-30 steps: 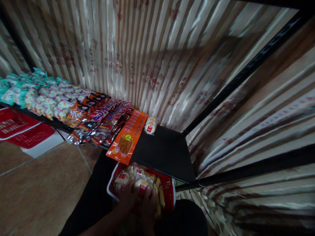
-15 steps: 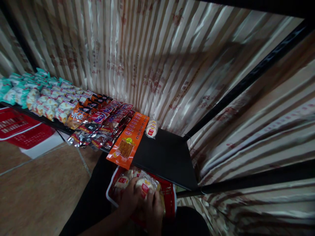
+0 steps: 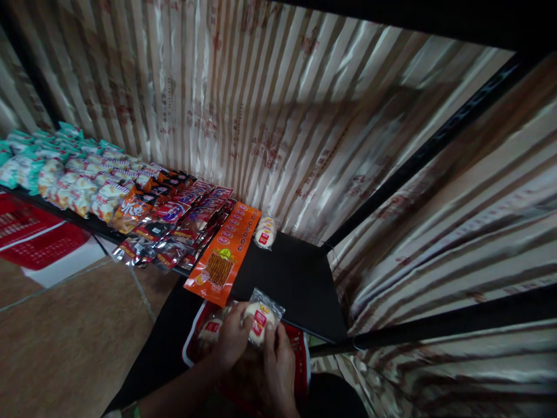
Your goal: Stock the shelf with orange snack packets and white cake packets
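A clear packet of round white crackers (image 3: 260, 310) with a red label is held between my two hands at the front edge of the black shelf (image 3: 296, 284). My left hand (image 3: 232, 342) closes on its left side, fingers bent over the wrapper. My right hand (image 3: 278, 357) pinches its lower right side with thumb and fingers. Below them is a red basket (image 3: 301, 354) with a white rim, holding more such packets (image 3: 211, 330). Another stack of white cracker packets (image 3: 265, 232) stands at the shelf's back, beside a large orange snack bag (image 3: 224, 255).
Along the shelf's left lie dark red snack bags (image 3: 200, 212), orange bags (image 3: 130, 210), white bags (image 3: 107, 197) and teal bags (image 3: 26, 168). Another red basket (image 3: 35, 232) stands on the tiled floor below. A striped curtain (image 3: 243, 116) hangs behind, with black frame bars (image 3: 418, 157) around.
Both hands have raised the cracker packet slightly out of the basket, up toward the shelf's front edge. The view has shifted a little.
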Available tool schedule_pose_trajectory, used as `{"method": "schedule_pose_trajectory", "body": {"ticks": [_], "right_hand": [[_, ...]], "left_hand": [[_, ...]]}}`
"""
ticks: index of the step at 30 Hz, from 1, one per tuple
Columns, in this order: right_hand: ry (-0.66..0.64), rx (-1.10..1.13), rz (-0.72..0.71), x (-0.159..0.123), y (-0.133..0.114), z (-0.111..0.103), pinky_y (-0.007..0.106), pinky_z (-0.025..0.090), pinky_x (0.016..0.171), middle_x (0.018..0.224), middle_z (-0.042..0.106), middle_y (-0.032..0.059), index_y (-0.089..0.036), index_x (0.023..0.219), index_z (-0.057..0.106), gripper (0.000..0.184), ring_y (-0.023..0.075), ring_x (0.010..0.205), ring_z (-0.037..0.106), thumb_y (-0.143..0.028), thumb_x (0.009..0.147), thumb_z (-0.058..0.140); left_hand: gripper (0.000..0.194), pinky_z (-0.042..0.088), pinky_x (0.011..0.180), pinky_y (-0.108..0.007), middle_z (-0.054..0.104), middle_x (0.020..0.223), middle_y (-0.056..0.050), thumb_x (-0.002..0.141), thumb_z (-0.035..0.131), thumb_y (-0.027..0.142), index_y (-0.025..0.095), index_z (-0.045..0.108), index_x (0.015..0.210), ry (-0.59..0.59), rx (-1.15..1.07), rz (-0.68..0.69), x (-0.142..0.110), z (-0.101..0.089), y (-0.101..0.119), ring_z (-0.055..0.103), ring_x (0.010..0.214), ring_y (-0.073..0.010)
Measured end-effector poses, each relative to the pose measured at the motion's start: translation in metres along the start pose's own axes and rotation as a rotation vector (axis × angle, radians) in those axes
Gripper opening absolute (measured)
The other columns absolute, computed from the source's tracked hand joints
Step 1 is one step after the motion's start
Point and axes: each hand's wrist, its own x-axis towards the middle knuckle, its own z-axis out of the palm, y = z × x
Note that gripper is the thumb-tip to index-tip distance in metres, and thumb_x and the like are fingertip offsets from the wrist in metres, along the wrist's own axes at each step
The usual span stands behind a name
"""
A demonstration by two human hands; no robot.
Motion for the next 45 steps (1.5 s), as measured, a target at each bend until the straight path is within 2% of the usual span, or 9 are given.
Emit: {"method": "schedule_pose_trajectory", "body": {"ticks": [3, 6, 13, 18, 22, 27, 31, 38, 45], "right_hand": [[-0.090, 0.035, -0.006, 0.011, -0.005, -0.004, 0.030, 0.047, 0.078, 0.101, 0.067, 0.0125, -0.017, 0.102, 0.064, 0.049, 0.0228, 0.091, 0.062, -0.053, 0.084, 0.035], [-0.099, 0.020, 0.002, 0.023, -0.009, -0.007, 0.032, 0.046, 0.082, 0.102, 0.065, 0.0140, -0.015, 0.105, 0.063, 0.051, 0.0243, 0.094, 0.060, -0.053, 0.082, 0.037], [-0.075, -0.063, -0.080, 0.052, -0.017, -0.007, 0.031, 0.046, 0.071, 0.089, 0.065, 0.0117, -0.015, 0.100, 0.062, 0.049, 0.0226, 0.079, 0.061, -0.051, 0.083, 0.034], [-0.053, -0.120, -0.079, 0.074, -0.015, 0.002, 0.031, 0.045, 0.071, 0.089, 0.066, 0.0129, -0.013, 0.097, 0.063, 0.050, 0.0238, 0.079, 0.062, -0.050, 0.083, 0.032], [-0.047, -0.146, -0.083, 0.089, -0.008, 0.012, 0.030, 0.045, 0.069, 0.088, 0.066, 0.0124, -0.013, 0.095, 0.063, 0.049, 0.0226, 0.078, 0.062, -0.049, 0.083, 0.031], [-0.082, -0.208, -0.071, 0.101, -0.008, 0.017, 0.027, 0.043, 0.065, 0.083, 0.065, 0.0097, -0.015, 0.093, 0.062, 0.042, 0.0207, 0.074, 0.061, -0.045, 0.084, 0.034], [-0.092, -0.255, -0.069, 0.108, -0.012, 0.020, 0.025, 0.041, 0.062, 0.082, 0.065, 0.0081, -0.016, 0.092, 0.062, 0.035, 0.0189, 0.072, 0.061, -0.039, 0.085, 0.037], [-0.083, -0.301, -0.072, 0.120, -0.017, 0.027, 0.024, 0.040, 0.061, 0.082, 0.065, 0.0075, -0.015, 0.092, 0.062, 0.030, 0.0179, 0.072, 0.061, -0.033, 0.086, 0.040], [-0.102, -0.312, -0.062, 0.135, -0.022, 0.034, 0.024, 0.039, 0.062, 0.082, 0.065, 0.0080, -0.015, 0.091, 0.062, 0.029, 0.0183, 0.073, 0.060, -0.033, 0.087, 0.040]], "left_hand": [[0.033, 0.042, 0.091, -0.030, 0.064, 0.105, -0.007, 0.078, 0.039, 0.023, 0.017, 0.058, 0.104, 0.034, 0.076, 0.010, 0.008, 0.001, 0.004, 0.057, 0.098, -0.0189], [0.035, 0.041, 0.092, -0.030, 0.061, 0.106, -0.009, 0.079, 0.039, 0.023, 0.016, 0.059, 0.107, 0.061, 0.186, 0.026, 0.015, 0.002, 0.011, 0.055, 0.099, -0.0196], [0.045, 0.038, 0.093, -0.026, 0.053, 0.113, -0.014, 0.078, 0.041, 0.018, 0.009, 0.051, 0.121, 0.086, 0.240, 0.030, 0.031, 0.006, 0.027, 0.052, 0.105, -0.0205], [0.052, 0.037, 0.095, -0.026, 0.050, 0.121, -0.014, 0.078, 0.043, 0.017, 0.009, 0.042, 0.129, 0.059, 0.197, 0.011, 0.041, 0.010, 0.033, 0.049, 0.111, -0.0205], [0.055, 0.032, 0.102, -0.028, 0.048, 0.126, -0.015, 0.078, 0.042, 0.015, 0.007, 0.038, 0.132, 0.037, 0.281, 0.017, 0.049, 0.015, 0.031, 0.043, 0.119, -0.0220], [0.055, 0.024, 0.108, -0.027, 0.044, 0.134, -0.013, 0.078, 0.041, 0.013, 0.007, 0.038, 0.133, 0.072, 0.399, 0.059, 0.056, 0.023, 0.031, 0.036, 0.126, -0.0197], [0.055, 0.025, 0.109, -0.028, 0.037, 0.141, -0.014, 0.078, 0.041, 0.011, 0.006, 0.038, 0.133, 0.059, 0.492, 0.053, 0.058, 0.026, 0.034, 0.031, 0.131, -0.0209], [0.059, 0.024, 0.112, -0.035, 0.030, 0.146, -0.010, 0.073, 0.040, 0.004, 0.009, 0.043, 0.131, 0.075, 0.633, 0.198, 0.063, 0.031, 0.029, 0.024, 0.135, -0.0238], [0.061, 0.027, 0.111, -0.039, 0.029, 0.145, -0.013, 0.072, 0.039, 0.003, 0.006, 0.039, 0.133, 0.089, 0.735, 0.309, 0.079, 0.036, 0.019, 0.022, 0.135, -0.0268]]}}
